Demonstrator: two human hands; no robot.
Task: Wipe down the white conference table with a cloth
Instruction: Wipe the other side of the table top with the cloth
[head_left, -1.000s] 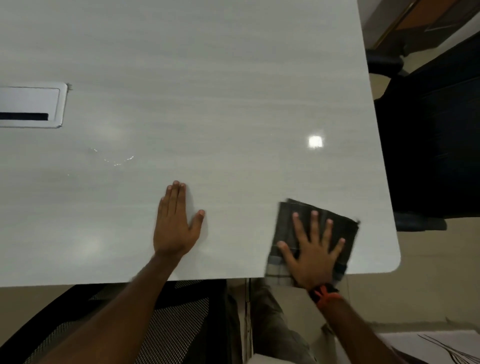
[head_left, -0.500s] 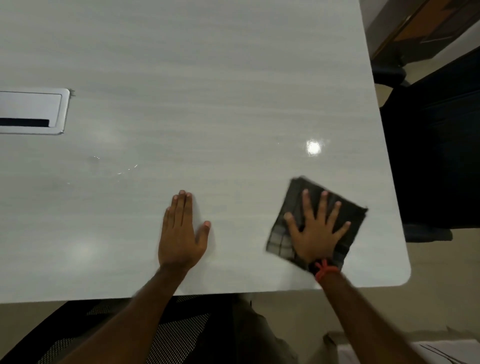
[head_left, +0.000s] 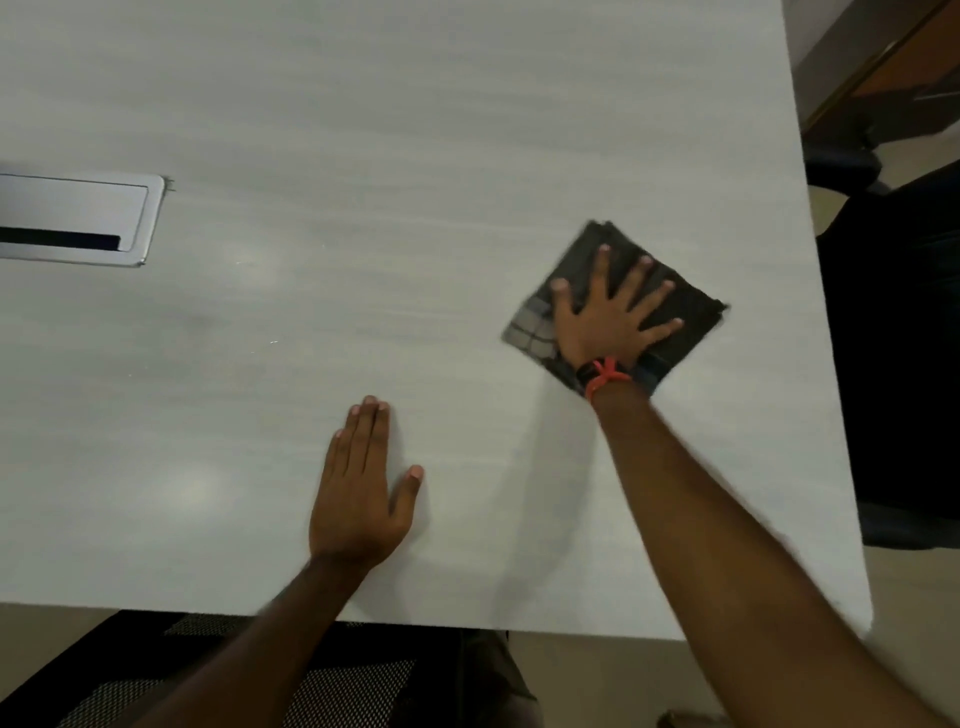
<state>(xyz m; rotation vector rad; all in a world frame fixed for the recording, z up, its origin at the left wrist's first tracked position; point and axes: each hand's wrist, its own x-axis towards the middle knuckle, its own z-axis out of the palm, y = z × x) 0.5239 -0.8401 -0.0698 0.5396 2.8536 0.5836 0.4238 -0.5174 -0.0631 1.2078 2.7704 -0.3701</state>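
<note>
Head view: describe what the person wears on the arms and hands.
No sleeves or gloves show: the left hand and right hand are bare, as are both forearms. The right wrist carries a dark band with an orange-red cord knotted over it. The left wrist wears nothing; no rings show.

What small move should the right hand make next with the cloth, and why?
Probably slide the dark checked cloth forward across the white table. The right hand, spread wide, presses it flat, the left hand braces flat on the tabletop, and much table surface lies beyond the cloth.
</note>
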